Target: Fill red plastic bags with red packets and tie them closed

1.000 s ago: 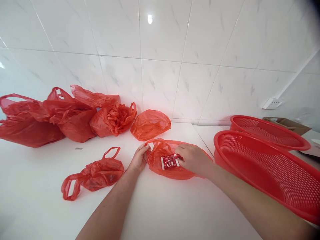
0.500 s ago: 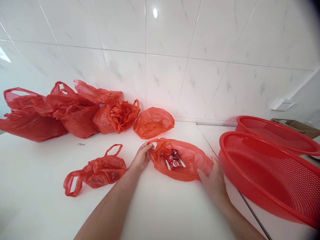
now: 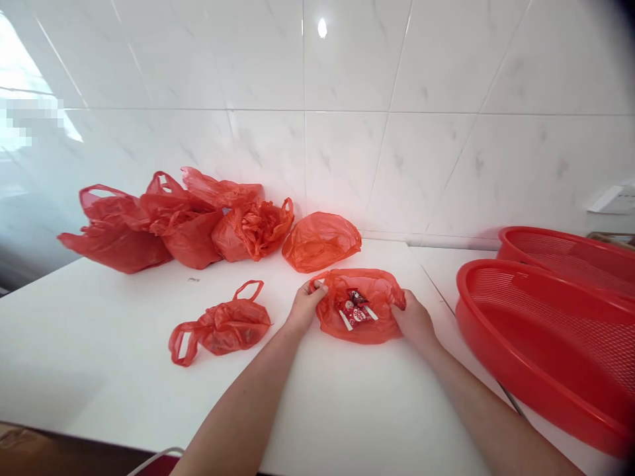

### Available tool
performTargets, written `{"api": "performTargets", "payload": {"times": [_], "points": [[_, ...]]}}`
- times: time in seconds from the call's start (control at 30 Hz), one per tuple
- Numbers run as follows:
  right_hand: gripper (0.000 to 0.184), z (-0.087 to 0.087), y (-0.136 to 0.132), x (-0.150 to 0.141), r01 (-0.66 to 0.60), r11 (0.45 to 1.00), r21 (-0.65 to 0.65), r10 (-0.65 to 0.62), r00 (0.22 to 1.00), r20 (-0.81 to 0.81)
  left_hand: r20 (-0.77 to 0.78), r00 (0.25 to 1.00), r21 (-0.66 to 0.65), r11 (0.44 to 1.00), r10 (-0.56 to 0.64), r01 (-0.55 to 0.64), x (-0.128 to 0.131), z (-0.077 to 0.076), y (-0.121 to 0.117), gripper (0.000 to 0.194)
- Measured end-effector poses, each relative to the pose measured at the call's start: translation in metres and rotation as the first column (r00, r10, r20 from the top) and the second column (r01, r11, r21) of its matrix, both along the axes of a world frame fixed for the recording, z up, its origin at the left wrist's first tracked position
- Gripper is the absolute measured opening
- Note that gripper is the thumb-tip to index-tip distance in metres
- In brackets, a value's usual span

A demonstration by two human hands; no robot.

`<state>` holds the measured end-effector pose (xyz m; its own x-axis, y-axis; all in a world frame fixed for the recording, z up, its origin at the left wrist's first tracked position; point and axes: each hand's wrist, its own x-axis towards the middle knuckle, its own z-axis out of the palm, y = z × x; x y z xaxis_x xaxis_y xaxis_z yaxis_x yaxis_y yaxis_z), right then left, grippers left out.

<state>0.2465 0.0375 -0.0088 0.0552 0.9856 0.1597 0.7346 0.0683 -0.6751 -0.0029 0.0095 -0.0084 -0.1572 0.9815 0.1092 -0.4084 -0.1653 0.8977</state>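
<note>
1. A red bag (image 3: 383, 297) sits open on the white table (image 3: 347, 410), its mouth stretched between a person's two hands.
2. The left hand (image 3: 303, 305) pinches the left end of the bag's rim between thumb and fingers; the right hand (image 3: 415, 320) grips the opposite end.
3. Inside the bag lie a red-and-white packet (image 3: 358, 316) and, just behind it, a darker packet (image 3: 356, 297); anything beneath them is hidden.
4. The filling appears to be under way: packets are in, but the bag is neither gathered nor tied. Whether more belongs inside cannot be told.
5. White lettering marks the red-and-white packet, too small to read; the darker packet's print is equally illegible. No brand can be made out.
6. Left of the bag lies a small bundle (image 3: 235, 325), its handle loops spread, contents showing faintly dark through the plastic.
7. Behind the bag stands a puffed bag (image 3: 322, 241); farther left, bulging bags (image 3: 191, 235) line the tiled wall (image 3: 347, 165).
8. Right of the bag stand two red baskets (image 3: 520, 377), one behind the other.
</note>
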Motion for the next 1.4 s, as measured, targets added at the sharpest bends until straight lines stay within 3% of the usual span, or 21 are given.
{"api": "performTargets", "payload": {"times": [0.13,0.27,0.37,0.47,0.6,0.7,0.77,0.87,0.97,1.03,1.1,1.17,1.3,1.4], "points": [[0.035,0.002,0.026,-0.015,0.077,0.996,0.04,-0.076,0.997,-0.012,-0.203,0.977,0.043,0.998,0.059,-0.051,0.007,0.001,-0.004,0.019],[0.039,0.004,0.029,-0.018,0.104,0.991,0.09,-0.086,0.979,-0.186,-0.352,0.926,0.147,0.985,0.138,-0.09,0.009,0.007,-0.008,0.04],[0.037,0.006,0.023,-0.012,0.095,0.991,0.09,-0.066,0.956,-0.287,-0.441,0.82,0.243,0.928,0.364,-0.282,0.006,0.005,-0.006,0.046],[0.032,0.006,0.019,-0.001,0.09,0.994,0.069,-0.072,0.97,-0.233,-0.455,0.737,0.232,0.866,0.499,-0.443,-0.004,-0.003,-0.001,0.044],[0.033,0.006,0.021,0.008,0.086,0.994,0.068,-0.079,0.991,-0.11,-0.526,0.753,0.089,0.906,0.396,-0.415,-0.014,-0.01,0.004,0.019],[0.04,0.006,0.024,0.009,0.002,1.0,0.021,0.004,0.965,-0.264,-0.426,0.848,0.02,0.941,0.314,-0.338,-0.015,-0.008,0.006,0.015],[0.04,0.006,0.026,0.009,-0.058,0.997,-0.048,0.027,0.865,-0.5,-0.282,0.919,0.013,0.959,0.275,-0.283,-0.014,-0.004,0.007,0.021],[0.042,0.005,0.031,0.01,-0.162,0.977,-0.137,-0.014,0.596,-0.803,-0.068,0.965,-0.002,0.968,0.252,-0.253,-0.012,0.001,0.007,0.028],[0.036,0.004,0.037,0.013,-0.266,0.958,-0.105,-0.01,0.334,-0.943,0.126,0.964,-0.015,0.972,0.235,-0.234,-0.012,0.004,0.007,0.034],[0.03,0.007,0.039,0.013,-0.312,0.949,-0.046,0.02,0.207,-0.978,0.203,0.955,-0.027,0.976,0.216,-0.215,-0.012,0.006,0.008,0.035],[0.027,0.017,0.039,0.011,-0.343,0.939,0.003,0.06,0.154,-0.986,0.231,0.946,-0.056,0.974,0.225,-0.218,-0.013,0.011,0.01,0.034],[0.024,0.034,0.038,0.008,-0.345,0.937,0.053,0.122,0.181,-0.976,0.223,0.944,-0.076,0.97,0.241,-0.23,-0.015,0.02,0.013,0.034],[0.021,0.087,0.036,0.003,-0.327,0.927,0.184,0.293,0.325,-0.899,0.151,0.961,-0.013,0.973,0.231,-0.231,-0.022,0.055,0.018,0.034],[0.022,0.131,0.038,0.002,-0.251,0.926,0.281,0.353,0.32,-0.879,0.114,0.962,0.079,0.963,0.246,-0.256,-0.03,0.087,0.021,0.032]]}}
